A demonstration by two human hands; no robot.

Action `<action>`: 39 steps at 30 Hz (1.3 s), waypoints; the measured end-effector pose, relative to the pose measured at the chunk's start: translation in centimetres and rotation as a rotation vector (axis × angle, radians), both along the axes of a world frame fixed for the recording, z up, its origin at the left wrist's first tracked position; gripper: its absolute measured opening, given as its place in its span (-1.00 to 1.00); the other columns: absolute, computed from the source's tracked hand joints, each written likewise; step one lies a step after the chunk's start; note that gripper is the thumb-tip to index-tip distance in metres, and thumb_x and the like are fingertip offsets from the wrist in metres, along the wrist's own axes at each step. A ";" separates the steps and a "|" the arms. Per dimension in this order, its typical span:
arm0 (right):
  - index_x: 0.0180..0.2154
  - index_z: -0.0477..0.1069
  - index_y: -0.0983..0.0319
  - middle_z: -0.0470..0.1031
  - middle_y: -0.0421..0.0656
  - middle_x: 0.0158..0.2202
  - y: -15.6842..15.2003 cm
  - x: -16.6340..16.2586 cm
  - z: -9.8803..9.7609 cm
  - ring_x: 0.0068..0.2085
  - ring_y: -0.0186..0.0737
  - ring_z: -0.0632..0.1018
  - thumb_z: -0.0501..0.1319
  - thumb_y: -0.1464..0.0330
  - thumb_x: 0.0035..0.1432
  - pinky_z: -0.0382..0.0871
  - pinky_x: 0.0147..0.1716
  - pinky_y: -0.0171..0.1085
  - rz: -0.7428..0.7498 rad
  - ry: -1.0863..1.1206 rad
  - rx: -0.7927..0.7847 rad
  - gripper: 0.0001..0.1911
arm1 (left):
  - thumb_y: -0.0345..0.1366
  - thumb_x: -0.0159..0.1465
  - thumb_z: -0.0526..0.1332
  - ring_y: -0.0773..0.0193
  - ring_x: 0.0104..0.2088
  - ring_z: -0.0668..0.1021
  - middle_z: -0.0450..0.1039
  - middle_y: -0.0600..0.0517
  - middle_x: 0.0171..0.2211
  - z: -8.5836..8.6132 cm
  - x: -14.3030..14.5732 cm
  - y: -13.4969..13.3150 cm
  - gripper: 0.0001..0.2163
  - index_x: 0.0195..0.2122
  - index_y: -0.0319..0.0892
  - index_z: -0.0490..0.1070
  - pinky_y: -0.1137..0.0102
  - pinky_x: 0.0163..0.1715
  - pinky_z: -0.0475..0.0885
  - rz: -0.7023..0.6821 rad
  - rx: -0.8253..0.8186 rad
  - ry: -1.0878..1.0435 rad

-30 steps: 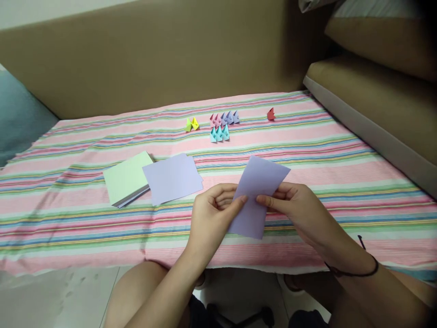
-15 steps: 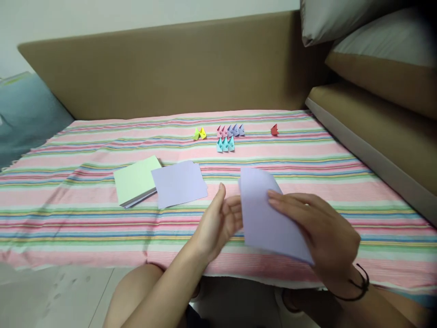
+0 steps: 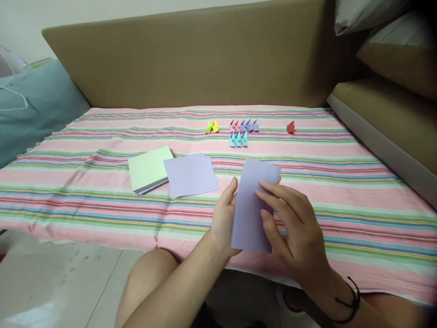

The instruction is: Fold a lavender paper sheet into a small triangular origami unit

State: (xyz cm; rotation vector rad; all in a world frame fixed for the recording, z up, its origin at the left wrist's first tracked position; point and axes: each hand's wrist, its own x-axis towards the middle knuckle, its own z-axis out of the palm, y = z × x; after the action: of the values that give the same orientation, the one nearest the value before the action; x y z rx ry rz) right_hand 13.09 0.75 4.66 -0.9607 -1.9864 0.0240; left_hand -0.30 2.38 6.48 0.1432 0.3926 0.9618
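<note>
A lavender sheet of paper (image 3: pixel 251 205), now a tall narrow shape that looks folded, rests upon my left hand (image 3: pixel 223 218). That hand cradles it from below and behind, the thumb standing up at its left edge and a fingertip showing past its right edge. Over the paper's front is my right hand (image 3: pixel 295 228), fingers apart, with fingertips on or just above the surface. To the left lie several loose lavender sheets (image 3: pixel 191 175), overlapping a thick stack of paper with a pale green top sheet (image 3: pixel 150 168).
Small folded paper pieces stand farther back: yellow ones (image 3: pixel 212 127), a pink and purple row (image 3: pixel 244 126), a light blue row (image 3: pixel 238 139) and a red one (image 3: pixel 291 127). A striped cloth (image 3: pixel 341 191) covers the seat before a brown backrest (image 3: pixel 191 59). Cushions (image 3: pixel 396 95) are at right.
The paper has come from my right hand onto my left and looks narrower. My right hand has shifted left, its fingers now spread over the paper. The view has shifted slightly.
</note>
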 end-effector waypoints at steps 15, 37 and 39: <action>0.28 -0.06 0.42 -0.08 0.27 0.32 -0.4 -1.0 0.3 0.32 0.22 -0.02 -0.04 0.10 0.25 -0.18 0.18 0.26 -0.252 -0.412 -0.017 -0.28 | 0.06 0.22 0.07 0.02 0.05 0.46 0.53 -0.09 -0.10 -1.2 0.6 -0.5 -0.51 -0.02 -0.22 0.43 0.27 0.06 0.29 -0.034 0.034 0.002; 0.27 0.02 0.20 -0.17 0.08 0.36 -0.4 -0.5 0.1 0.34 0.17 -0.09 -0.03 0.17 0.28 -0.20 0.18 0.29 -0.176 -0.315 -0.165 -0.42 | -0.16 0.10 0.15 -0.01 -0.07 0.52 0.56 -0.10 -0.31 -0.8 0.9 -0.2 -0.69 -0.28 -0.29 0.50 0.23 -0.04 0.35 0.001 -0.035 0.177; 0.29 -0.04 0.23 -0.23 0.07 0.37 0.0 -0.1 0.1 0.35 0.15 -0.12 0.01 0.19 0.27 -0.14 0.20 0.25 -0.162 -0.165 -0.241 -0.38 | -0.15 0.08 0.16 0.00 -0.15 0.55 0.56 -0.09 -0.37 -0.8 0.8 -0.1 -0.69 -0.29 -0.28 0.51 0.23 -0.12 0.39 0.007 -0.032 0.244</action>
State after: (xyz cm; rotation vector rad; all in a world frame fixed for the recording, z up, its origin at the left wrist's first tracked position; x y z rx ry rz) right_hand 12.99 0.71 4.76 -1.3140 -2.0820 0.0985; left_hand 0.54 2.23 5.67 0.2316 0.6327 0.9475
